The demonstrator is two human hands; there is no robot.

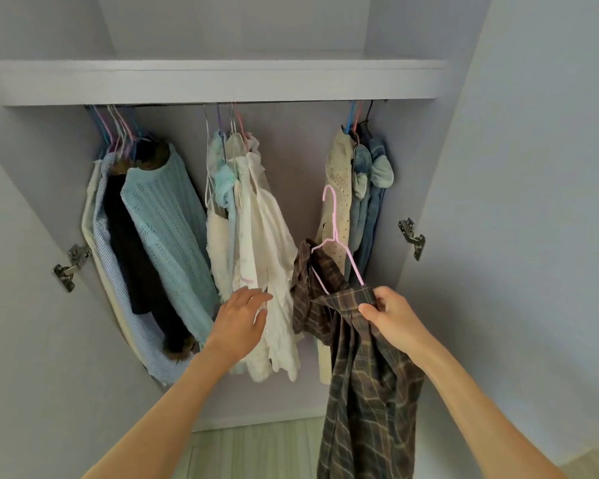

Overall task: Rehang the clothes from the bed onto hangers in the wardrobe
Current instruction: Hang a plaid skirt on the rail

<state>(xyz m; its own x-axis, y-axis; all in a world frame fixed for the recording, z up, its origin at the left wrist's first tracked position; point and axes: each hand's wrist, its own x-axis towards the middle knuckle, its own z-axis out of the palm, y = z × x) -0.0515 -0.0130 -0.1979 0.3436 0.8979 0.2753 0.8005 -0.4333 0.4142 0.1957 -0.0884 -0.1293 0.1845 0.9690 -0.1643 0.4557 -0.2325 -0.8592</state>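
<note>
At the open wardrobe, the right hand [389, 314] pinches a brown plaid shirt [363, 375] at the shoulder, steadying it on a pink hanger [336, 243] below the rail [291, 102] — not yet hooked. The left hand [239, 319], fingers loosely spread and empty, touches the white garments [256, 236] — likely parting them to make room.

Woven plaid shirt [367, 385], glossy pink hanger [336, 236], knitted teal sweater [166, 229]

Pale lilac walls [533, 167] seen w/ soft daylight; white shelf [222, 81] fixed above, light wood floor [256, 451] below.
</note>
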